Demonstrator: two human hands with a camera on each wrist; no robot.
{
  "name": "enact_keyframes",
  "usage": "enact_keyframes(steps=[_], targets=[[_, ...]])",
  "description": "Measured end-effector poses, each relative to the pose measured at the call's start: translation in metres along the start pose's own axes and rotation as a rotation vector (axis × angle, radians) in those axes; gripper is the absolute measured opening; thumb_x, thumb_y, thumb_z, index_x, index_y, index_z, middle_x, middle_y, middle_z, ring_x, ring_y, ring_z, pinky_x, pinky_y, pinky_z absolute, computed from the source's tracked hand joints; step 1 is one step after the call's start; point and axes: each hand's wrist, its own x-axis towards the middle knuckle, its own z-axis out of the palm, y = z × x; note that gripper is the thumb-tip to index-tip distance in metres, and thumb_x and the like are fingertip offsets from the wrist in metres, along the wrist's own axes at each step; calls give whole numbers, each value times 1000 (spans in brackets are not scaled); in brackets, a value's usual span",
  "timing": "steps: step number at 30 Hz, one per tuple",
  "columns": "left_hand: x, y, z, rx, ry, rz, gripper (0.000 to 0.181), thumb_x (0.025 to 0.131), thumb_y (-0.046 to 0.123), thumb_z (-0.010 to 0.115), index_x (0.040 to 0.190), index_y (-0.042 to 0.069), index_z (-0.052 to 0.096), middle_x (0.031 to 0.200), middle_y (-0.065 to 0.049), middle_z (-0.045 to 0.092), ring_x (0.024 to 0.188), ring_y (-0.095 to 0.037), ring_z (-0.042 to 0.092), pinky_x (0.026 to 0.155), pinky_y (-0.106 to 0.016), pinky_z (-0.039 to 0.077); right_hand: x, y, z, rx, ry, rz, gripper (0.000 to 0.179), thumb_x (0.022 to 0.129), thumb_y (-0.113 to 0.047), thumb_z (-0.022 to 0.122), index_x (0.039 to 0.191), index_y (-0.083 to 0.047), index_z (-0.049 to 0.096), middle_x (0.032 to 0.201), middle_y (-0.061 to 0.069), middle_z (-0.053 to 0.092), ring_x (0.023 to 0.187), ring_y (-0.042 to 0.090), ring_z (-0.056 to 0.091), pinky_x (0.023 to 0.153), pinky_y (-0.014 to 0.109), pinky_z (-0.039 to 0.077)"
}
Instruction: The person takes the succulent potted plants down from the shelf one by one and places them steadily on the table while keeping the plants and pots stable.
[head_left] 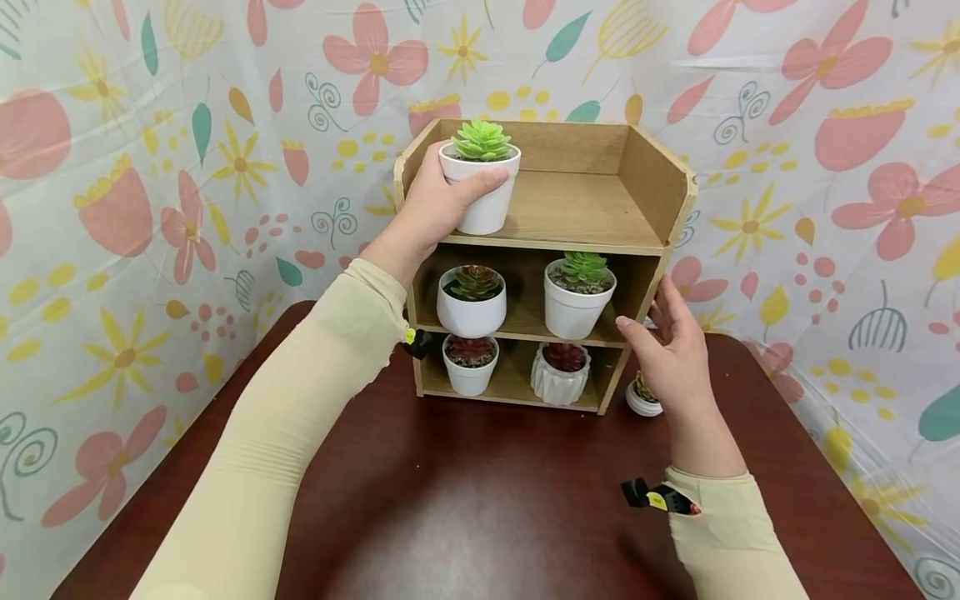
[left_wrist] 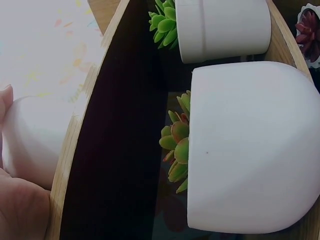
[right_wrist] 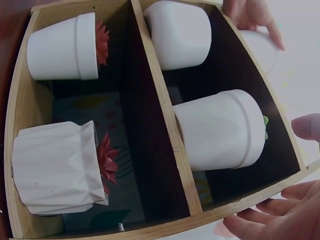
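My left hand (head_left: 442,196) grips a white pot with a bright green succulent (head_left: 483,196) at the left of the wooden shelf's (head_left: 562,200) top level, thumb across the pot's front. My right hand (head_left: 678,358) is at the shelf's right side; its fingers (right_wrist: 270,215) lie along the outside of the side panel and its thumb is near the front edge. On the middle level stand a rounded white pot with a reddish-green succulent (head_left: 471,308) and a white pot with a green succulent (head_left: 577,304).
The bottom level holds a white pot with a dark red succulent (head_left: 470,375) and a ribbed white pot with a red one (head_left: 561,383). A small potted plant (head_left: 643,398) stands right of the shelf on the dark table (head_left: 465,500). Flower-patterned cloth (head_left: 240,167) hangs behind.
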Motion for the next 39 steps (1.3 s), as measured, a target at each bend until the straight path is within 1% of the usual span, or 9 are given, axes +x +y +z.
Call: enact_keyframes(steps=[3, 7, 9, 11, 14, 19, 26, 33, 39], targets=[[1, -1, 0, 3, 1, -4, 78, 89, 33, 80, 149, 14, 35, 140, -5, 53, 123, -17, 56, 102, -30, 49, 0, -1, 0, -1, -5, -10, 82, 99, -19, 67, 165, -21, 20, 171, 5, 27, 155, 29, 34, 116, 28, 42], [1, -1, 0, 17, 9, -7, 77, 89, 35, 80, 149, 14, 35, 140, -4, 54, 124, -16, 56, 103, -30, 49, 0, -1, 0, 6, -5, -22, 81, 99, -18, 67, 165, -20, 20, 170, 6, 28, 154, 29, 35, 112, 22, 43], [2, -1, 0, 24, 12, -10, 77, 89, 36, 80, 148, 14, 36, 140, -4, 54, 124, -16, 56, 103, -29, 49, 0, -1, 0, 10, -4, -21, 82, 99, -18, 67, 165, -20, 20, 170, 6, 28, 154, 30, 35, 114, 25, 42], [2, 0, 0, 33, 19, -17, 78, 88, 38, 80, 148, 15, 36, 140, -3, 54, 124, -15, 56, 103, -29, 48, 0, 0, 0, 15, -6, -13, 82, 99, -17, 67, 165, -21, 20, 171, 5, 27, 155, 29, 34, 118, 30, 40], [3, 1, 0, 40, 26, -17, 78, 88, 38, 81, 148, 16, 37, 139, -3, 55, 124, -15, 56, 103, -28, 48, 1, 0, 0, 11, -7, -2, 82, 99, -18, 67, 165, -21, 19, 171, 4, 27, 155, 29, 33, 120, 36, 39], [3, 2, 1, 55, 29, -2, 81, 87, 38, 82, 149, 15, 35, 139, -3, 54, 123, -15, 56, 103, -28, 48, 1, -1, 0, 7, -2, 1, 81, 99, -18, 67, 165, -21, 20, 170, 4, 28, 155, 28, 34, 121, 37, 38], [1, 4, 2, 97, 43, -11, 84, 86, 39, 82, 151, 16, 33, 140, -4, 54, 123, -14, 55, 103, -27, 47, 2, 0, 0, 35, -2, 17, 83, 98, -16, 67, 165, -20, 19, 171, 5, 27, 155, 30, 32, 123, 47, 34], [0, 6, 4, 94, 23, 1, 85, 86, 39, 81, 151, 15, 33, 142, -3, 52, 125, -14, 54, 103, -26, 47, 2, -1, -1, 48, -2, 38, 84, 98, -17, 68, 166, -21, 18, 171, 5, 25, 156, 29, 30, 125, 51, 29], [-2, 8, 3, 126, 25, -18, 86, 86, 41, 81, 153, 17, 32, 144, -2, 53, 125, -13, 54, 104, -27, 46, 1, -1, -2, 33, -10, 56, 86, 98, -19, 67, 166, -19, 15, 172, 5, 22, 157, 29, 29, 125, 52, 27]])
